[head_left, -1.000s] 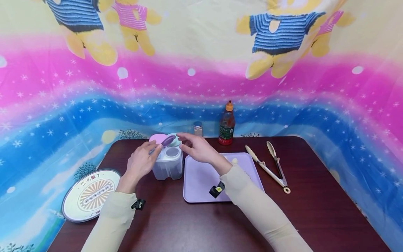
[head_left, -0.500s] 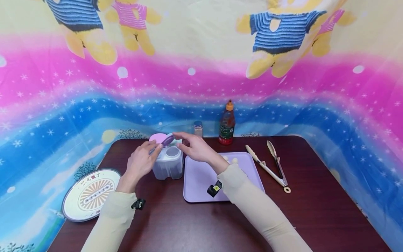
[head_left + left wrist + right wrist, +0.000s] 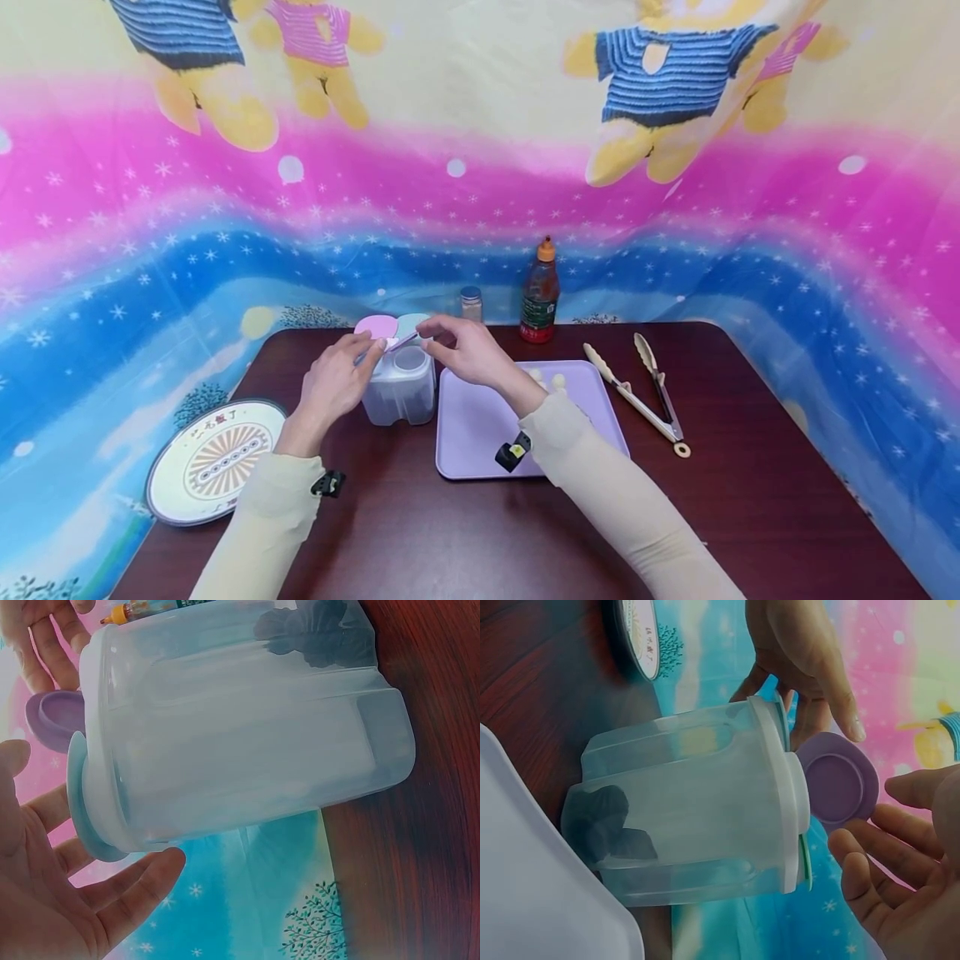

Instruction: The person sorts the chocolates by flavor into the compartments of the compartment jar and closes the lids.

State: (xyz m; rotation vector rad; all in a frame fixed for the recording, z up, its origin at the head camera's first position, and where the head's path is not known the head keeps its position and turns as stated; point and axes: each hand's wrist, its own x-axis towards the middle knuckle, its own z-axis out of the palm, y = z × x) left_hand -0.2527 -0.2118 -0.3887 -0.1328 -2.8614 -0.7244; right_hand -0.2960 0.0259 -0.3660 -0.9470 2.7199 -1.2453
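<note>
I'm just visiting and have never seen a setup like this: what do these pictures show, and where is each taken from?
There is no machine here, just two bare human hands, the left hand and the right hand. The widest picture comes from a camera worn on the head. The other two come from small cameras strapped to the wrists.

On the table you can see a see-through container, a bottle, a small jar, tongs and a tray bearing pale balls. A plate is at the left.

Both hands are at the container's top, around its raised purple lid. Their fingers look relaxed, so neither hand appears to be gripping anything.
</note>
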